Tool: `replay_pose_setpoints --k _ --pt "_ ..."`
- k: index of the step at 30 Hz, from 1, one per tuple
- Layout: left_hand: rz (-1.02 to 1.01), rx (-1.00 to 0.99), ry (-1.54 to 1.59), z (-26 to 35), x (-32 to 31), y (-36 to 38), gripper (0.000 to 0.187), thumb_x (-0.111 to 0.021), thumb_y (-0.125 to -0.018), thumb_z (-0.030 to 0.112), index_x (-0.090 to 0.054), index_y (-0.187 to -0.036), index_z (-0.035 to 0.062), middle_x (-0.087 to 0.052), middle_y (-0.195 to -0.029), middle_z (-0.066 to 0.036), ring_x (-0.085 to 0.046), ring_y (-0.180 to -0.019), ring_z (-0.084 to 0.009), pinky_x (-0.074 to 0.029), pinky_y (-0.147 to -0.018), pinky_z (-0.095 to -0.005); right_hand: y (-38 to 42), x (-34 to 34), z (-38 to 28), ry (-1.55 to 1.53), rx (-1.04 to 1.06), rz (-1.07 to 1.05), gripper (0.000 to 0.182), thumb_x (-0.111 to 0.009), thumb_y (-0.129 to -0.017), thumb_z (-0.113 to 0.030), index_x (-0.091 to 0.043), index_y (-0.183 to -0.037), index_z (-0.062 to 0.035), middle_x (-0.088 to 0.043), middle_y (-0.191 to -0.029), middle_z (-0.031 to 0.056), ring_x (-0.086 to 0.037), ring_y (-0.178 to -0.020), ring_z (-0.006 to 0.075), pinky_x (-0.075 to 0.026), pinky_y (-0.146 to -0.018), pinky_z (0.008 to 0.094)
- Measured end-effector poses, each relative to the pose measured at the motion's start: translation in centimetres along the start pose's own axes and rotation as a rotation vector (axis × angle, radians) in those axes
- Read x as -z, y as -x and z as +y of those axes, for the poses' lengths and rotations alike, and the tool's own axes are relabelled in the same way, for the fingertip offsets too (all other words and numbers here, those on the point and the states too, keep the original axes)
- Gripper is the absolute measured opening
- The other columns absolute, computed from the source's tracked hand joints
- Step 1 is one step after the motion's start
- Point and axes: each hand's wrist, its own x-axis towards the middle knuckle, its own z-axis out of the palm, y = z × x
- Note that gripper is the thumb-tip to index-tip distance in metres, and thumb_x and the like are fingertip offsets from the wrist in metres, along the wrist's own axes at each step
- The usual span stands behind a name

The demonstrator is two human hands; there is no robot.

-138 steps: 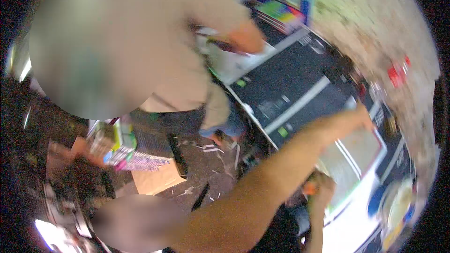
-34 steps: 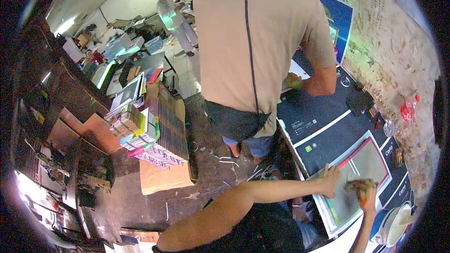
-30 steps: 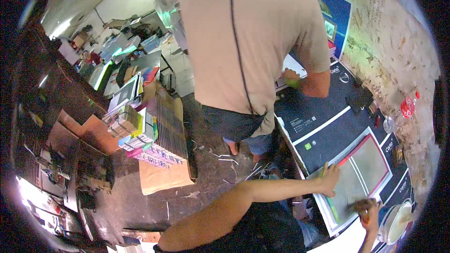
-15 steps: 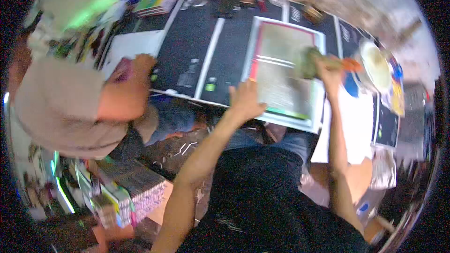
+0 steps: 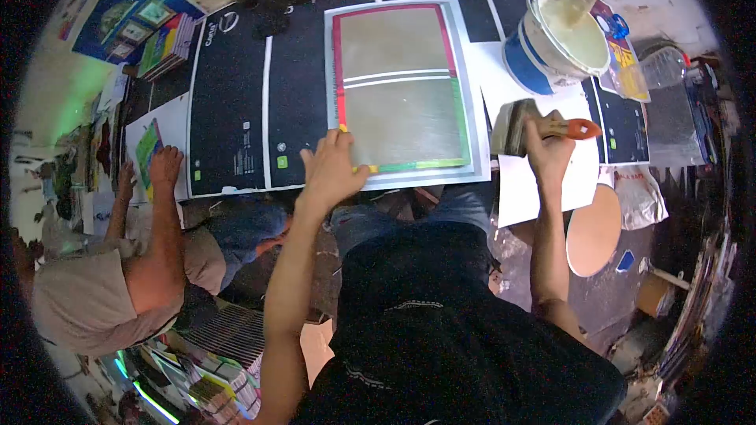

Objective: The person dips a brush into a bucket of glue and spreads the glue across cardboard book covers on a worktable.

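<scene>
A wide flat paintbrush (image 5: 515,127) with an orange-tipped handle is gripped in my right hand (image 5: 549,149). It is held just right of a grey board sheet (image 5: 398,122), over white paper (image 5: 512,189). Two panels with a narrow white gap between them make up the sheet, edged with red, green and yellow strips on a pale backing. My left hand (image 5: 335,167) lies with fingers spread at its lower left corner. Beyond the brush stands a white and blue bucket (image 5: 526,59) holding pale cream paste and a stick.
Dark printed boards (image 5: 228,110) cover the table. At the left a co-worker's hands (image 5: 164,165) touch a green cover (image 5: 147,145). Stacked booklets (image 5: 167,46) lie at the back left. A clear bottle (image 5: 664,67) is at the right; a round tan board (image 5: 594,232) sits below the table edge.
My right hand has carried the brush off the sheet to its right side. My left hand stays by the lower left corner. The co-worker's hands now show on the green cover; the view has swung.
</scene>
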Motion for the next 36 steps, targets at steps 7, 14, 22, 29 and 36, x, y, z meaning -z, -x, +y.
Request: replay_pose_setpoints --k 7,14,22,29,36 --pt "-0.081 0.021 -0.059 0.8 1.7 -0.5 0.051 -0.066 -0.074 0.032 -0.058 -0.118 0.0065 -0.052 -0.125 -0.012 -0.047 -0.121 -0.0301 -0.030 -0.097 -0.0549 3.8 -7.3 -5.4 -0.269 0.036 -0.235 0.022 -0.069 -0.078 -0.017 -0.053 -0.074 -0.0018 -0.056 -0.066 0.0091 -0.054 -0.062 0.0185 -0.044 -0.059 0.0335" --pt "0.023 -0.044 -0.017 0.0 0.9 -0.7 0.053 -0.072 -0.068 0.038 -0.061 -0.107 0.0038 -0.054 -0.113 -0.012 -0.051 -0.111 -0.0292 -0.035 -0.087 -0.0543 1.8 0.5 1.6 0.039 0.029 -0.157 0.024 -0.071 -0.078 -0.018 -0.053 -0.074 -0.0017 -0.055 -0.068 0.0057 -0.052 -0.063 0.0148 -0.043 -0.059 0.0302" --pt "0.160 -0.047 -0.029 1.9 0.1 -2.2 0.075 -0.074 -0.064 0.050 -0.050 -0.116 0.0014 -0.049 -0.112 -0.015 -0.047 -0.110 -0.0317 -0.036 -0.085 -0.0535 -3.9 -4.1 -3.2 -0.485 -0.010 -0.046 0.034 -0.078 -0.076 -0.021 -0.057 -0.095 -0.0021 -0.063 -0.087 0.0073 -0.058 -0.076 0.0129 -0.049 -0.066 0.0282" --pt "0.038 0.103 -0.139 4.5 -0.3 -2.7 0.093 -0.071 -0.060 0.060 -0.047 -0.124 -0.0032 -0.046 -0.130 -0.019 -0.044 -0.122 -0.0316 -0.033 -0.094 -0.0599 -3.0 -22.8 -8.5 -0.184 0.174 -0.288 0.036 -0.066 -0.075 -0.034 -0.062 -0.084 0.0004 -0.065 -0.079 0.0233 -0.064 -0.077 0.0409 -0.051 -0.072 0.0478" --pt "-0.007 0.156 -0.036 5.3 0.4 -2.7 0.092 -0.073 -0.059 0.057 -0.047 -0.121 -0.0051 -0.044 -0.129 -0.020 -0.041 -0.125 -0.0343 -0.029 -0.097 -0.0626 -8.9 -14.3 0.1 -0.122 0.198 -0.366 0.031 -0.072 -0.074 -0.026 -0.057 -0.090 -0.0041 -0.064 -0.075 0.0146 -0.065 -0.074 0.0301 -0.050 -0.068 0.0387"
